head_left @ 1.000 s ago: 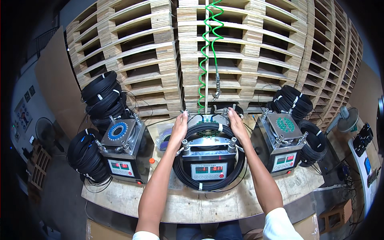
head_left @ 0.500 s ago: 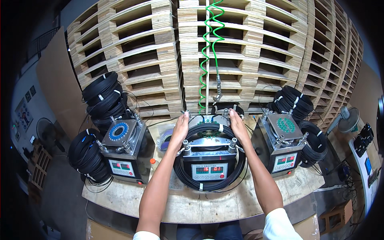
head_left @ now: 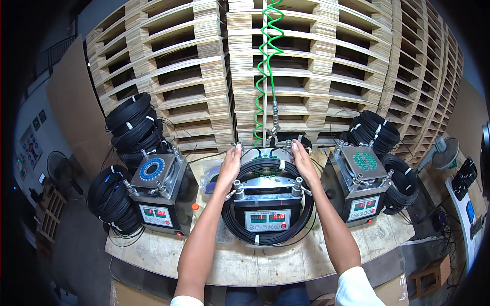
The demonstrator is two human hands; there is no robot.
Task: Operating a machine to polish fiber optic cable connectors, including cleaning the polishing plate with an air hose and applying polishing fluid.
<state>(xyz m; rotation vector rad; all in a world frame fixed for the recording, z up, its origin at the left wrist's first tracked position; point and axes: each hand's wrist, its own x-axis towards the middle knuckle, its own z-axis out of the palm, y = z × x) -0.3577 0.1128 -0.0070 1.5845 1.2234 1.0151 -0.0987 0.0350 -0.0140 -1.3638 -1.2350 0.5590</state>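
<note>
My left hand (head_left: 231, 167) and my right hand (head_left: 304, 162) reach forward to either side of the middle machine, a dark box with a metal top and a red-lit display panel (head_left: 268, 220). Both hands have straight fingers, palms turned toward each other, fingertips beside the machine's far metal posts. Between my forearms a coil of black cable (head_left: 228, 222) loops around the machine, tied with white bands. Its upper arc passes between my palms, over the green-dotted top plate. Whether my palms touch the coil or the posts cannot be made out.
A similar machine with a blue ring (head_left: 152, 169) stands at left, another with green dots (head_left: 364, 160) at right. Black cable coils (head_left: 131, 120) are stacked beside them. A green spiral air hose (head_left: 275, 35) hangs before wooden pallets (head_left: 178, 66). An orange-capped bottle (head_left: 195, 206) stands near my left forearm.
The hose's metal end has swung slightly left and lower. Readings on the machines' displays have changed. My hands and the coil have stayed almost still.
</note>
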